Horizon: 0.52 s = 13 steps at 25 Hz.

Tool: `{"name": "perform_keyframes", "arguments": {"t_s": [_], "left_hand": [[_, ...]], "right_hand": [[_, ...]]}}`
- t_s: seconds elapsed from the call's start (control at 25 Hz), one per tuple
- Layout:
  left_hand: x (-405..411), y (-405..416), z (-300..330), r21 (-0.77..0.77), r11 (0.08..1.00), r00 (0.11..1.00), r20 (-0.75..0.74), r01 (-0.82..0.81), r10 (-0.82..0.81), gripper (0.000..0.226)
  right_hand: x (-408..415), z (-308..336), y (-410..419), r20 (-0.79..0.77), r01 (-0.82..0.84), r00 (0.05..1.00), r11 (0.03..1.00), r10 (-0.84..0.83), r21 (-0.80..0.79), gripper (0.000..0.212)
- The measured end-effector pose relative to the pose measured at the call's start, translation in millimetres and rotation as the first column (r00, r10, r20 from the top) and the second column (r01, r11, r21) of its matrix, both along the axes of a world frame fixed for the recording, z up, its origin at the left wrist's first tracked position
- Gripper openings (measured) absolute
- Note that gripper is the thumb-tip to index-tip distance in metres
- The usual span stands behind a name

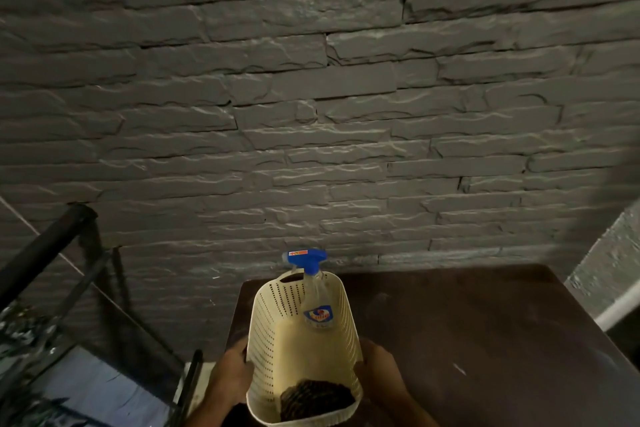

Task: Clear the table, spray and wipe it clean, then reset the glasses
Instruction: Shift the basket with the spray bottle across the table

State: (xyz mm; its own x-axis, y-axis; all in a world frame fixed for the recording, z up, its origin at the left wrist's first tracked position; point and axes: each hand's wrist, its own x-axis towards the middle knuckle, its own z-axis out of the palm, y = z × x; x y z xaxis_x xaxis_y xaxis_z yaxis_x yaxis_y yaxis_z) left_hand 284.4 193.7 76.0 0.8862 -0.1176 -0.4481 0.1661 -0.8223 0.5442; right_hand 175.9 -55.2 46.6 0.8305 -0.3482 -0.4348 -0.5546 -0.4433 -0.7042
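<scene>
A: Both hands are on the basket (277, 333) right now. The left hand (232, 376) wraps the left wall, the right hand (375, 371) curls round the right wall, both close to the near end.

B: And where does the basket sit?

A: At the near-left corner of the counter (467, 340), long axis running away from the person. I cannot tell whether its base touches the top or hangs just above it.

B: What is inside?

A: A spray bottle (317, 302) stands at the far end, leaning on the far-right wall, its blue trigger head (306, 258) poking above the rim with the nozzle pointing left. At the near end lies a dark cloth (315, 399), bunched on the basket floor.

B: Any glasses?

A: None in shot. The counter is dark brown, with a few pale smudges on its right side.

B: The surroundings?

A: A grey stone wall (311, 97) just beyond the counter, and a black railing (45, 246) slanting down on the left.
</scene>
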Motion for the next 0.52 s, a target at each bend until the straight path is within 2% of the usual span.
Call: {"name": "perform_keyframes", "arguments": {"t_s": [0.24, 0.52], "left_hand": [[-1.9, -23.1, -6.0, -0.091, 0.995, 0.999, 0.028, 0.032, -0.029, 0.048], [-17.4, -109.4, 2.7, -0.197, 0.977, 0.996, 0.048, 0.084, -0.076, 0.058]], "right_hand": [[-17.0, 20.7, -23.5, 0.079, 0.028, 0.997, 0.999, -0.025, -0.044, 0.014], [-60.1, 42.1, -108.2, 0.121, 0.147, 0.983, 0.987, -0.138, -0.067, 0.026]]}}
